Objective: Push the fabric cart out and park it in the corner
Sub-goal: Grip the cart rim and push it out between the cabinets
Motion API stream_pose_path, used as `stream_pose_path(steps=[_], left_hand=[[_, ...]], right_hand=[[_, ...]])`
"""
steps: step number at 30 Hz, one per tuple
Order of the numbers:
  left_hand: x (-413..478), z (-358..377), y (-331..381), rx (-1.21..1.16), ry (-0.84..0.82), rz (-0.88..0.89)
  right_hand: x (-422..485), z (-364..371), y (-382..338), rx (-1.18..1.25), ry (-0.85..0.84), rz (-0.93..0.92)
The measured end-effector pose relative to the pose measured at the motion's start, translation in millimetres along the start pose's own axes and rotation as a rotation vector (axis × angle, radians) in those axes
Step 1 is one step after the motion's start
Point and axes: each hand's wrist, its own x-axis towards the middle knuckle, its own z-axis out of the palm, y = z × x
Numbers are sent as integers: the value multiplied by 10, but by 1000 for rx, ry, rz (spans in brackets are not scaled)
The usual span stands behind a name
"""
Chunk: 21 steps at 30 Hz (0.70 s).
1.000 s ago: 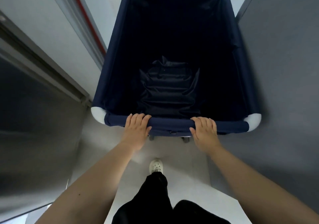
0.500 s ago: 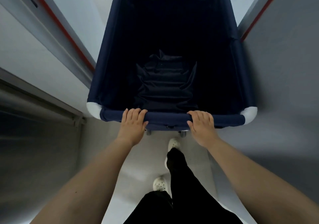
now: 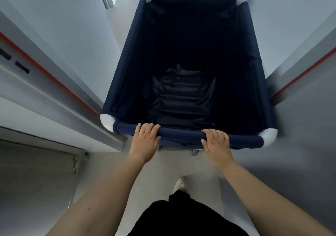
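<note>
On the near rail of the fabric cart [image 3: 189, 54], your left hand [image 3: 144, 141] and right hand [image 3: 216, 143] are each curled around it, well apart.

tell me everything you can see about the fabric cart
The fabric cart is a deep rectangular bin of dark navy cloth over a tube frame, with white rounded corner caps. It stands upright in a narrow doorway. Wrinkled navy cloth lines its bottom. The left hand and right hand each grip the near top rail.
</note>
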Motion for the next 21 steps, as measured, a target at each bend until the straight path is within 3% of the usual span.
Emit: stream_pose_path(steps=[6,21], left_hand=[[930,-70,4,-43,-36,-4],[3259,-219,-180,-101,39,9]], right_hand=[[935,-217,324,29,-80,15],[3232,-624,849,35,-60,9]])
